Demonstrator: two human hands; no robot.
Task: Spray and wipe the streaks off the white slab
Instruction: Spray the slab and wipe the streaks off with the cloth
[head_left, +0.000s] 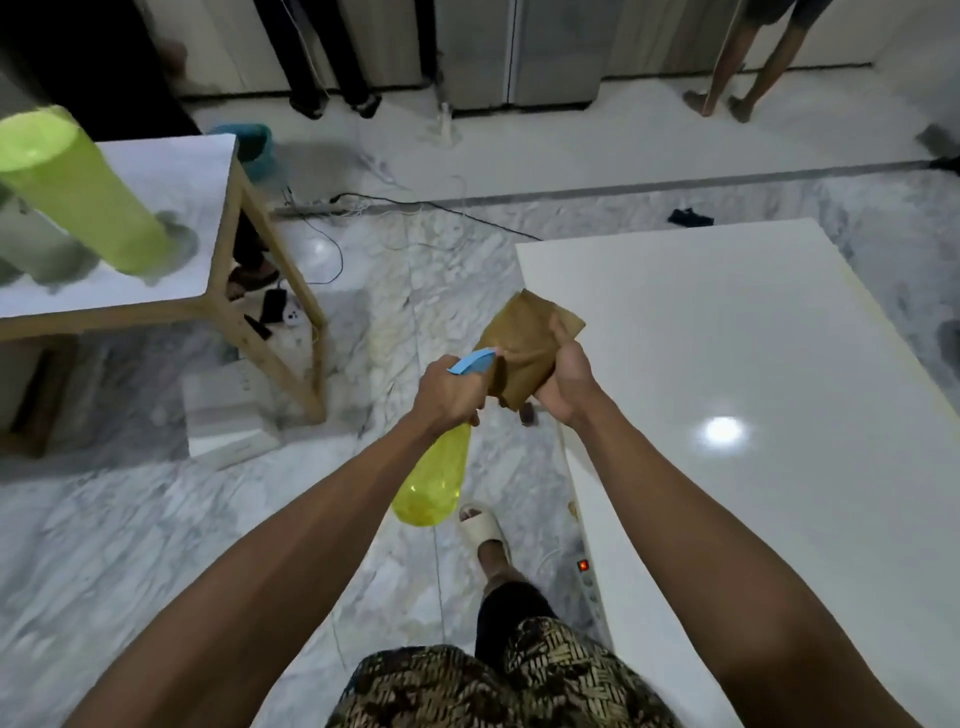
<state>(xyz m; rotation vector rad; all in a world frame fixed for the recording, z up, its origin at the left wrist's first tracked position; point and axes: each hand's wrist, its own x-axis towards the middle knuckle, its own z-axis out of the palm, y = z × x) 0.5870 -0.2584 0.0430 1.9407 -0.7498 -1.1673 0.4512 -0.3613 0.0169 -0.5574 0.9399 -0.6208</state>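
My left hand (451, 387): fingers wrapped tight round the neck of the spray bottle (434, 475), its blue head (471, 361) sticking out above my knuckles with the nozzle aimed at the cloth. Bottle body is translucent yellow, tilted, base hanging down toward my sandalled foot (480, 525).

My right hand (566, 382): fingers pinched closed on the brown cloth (524, 345), which is bunched and folded, its upper corner standing above the hand. Nozzle tip is just beside the cloth's left edge; I cannot tell whether they touch.

White slab (753, 364): glossy, pale, cream-edged, lying flat to the right of both hands. A bright lamp reflection sits on it near my right forearm. Streaks too faint for me to make out. The cloth's far corner overlaps the slab's left edge as seen from above; both hands are in the air just off that edge, over the grey-veined marble floor (130, 519).

Off to the left: a wood-framed counter (171, 208) with a lime-green cylinder (78, 192) standing on it. Cables trail on the floor beyond.
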